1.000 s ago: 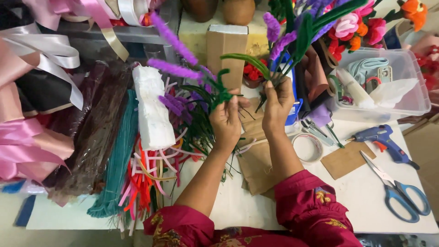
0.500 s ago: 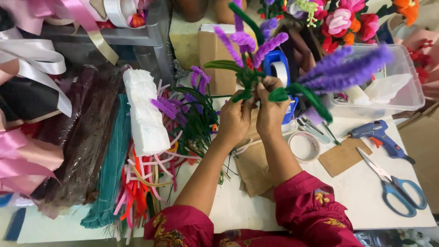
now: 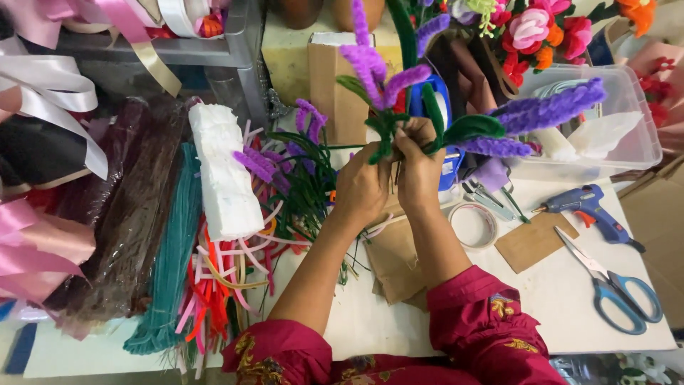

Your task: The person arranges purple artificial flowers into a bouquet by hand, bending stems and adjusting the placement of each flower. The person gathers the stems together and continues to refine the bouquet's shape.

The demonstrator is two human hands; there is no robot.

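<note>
Both of my hands are raised over the white table (image 3: 541,299), gripping one bunch of purple pipe-cleaner flowers with green leaves (image 3: 399,107). My left hand (image 3: 362,187) clasps the stems from the left. My right hand (image 3: 420,167) closes around the same stems just below the leaves. Purple spikes fan out up and to the right (image 3: 548,110). More purple stems with green wire (image 3: 296,167) lie on the table left of my hands.
A white foam block (image 3: 222,175), bundles of teal (image 3: 174,264) and brown pipe cleaners and ribbons lie at left. A tape roll (image 3: 474,224), brown card (image 3: 533,241), blue glue gun (image 3: 591,210), blue scissors (image 3: 616,289) and a clear plastic tub (image 3: 627,128) sit at right.
The bunch has been turned in my hands and lifted nearer the camera; the purple spikes now spread out to the right. Both hands stay closed on the stems.
</note>
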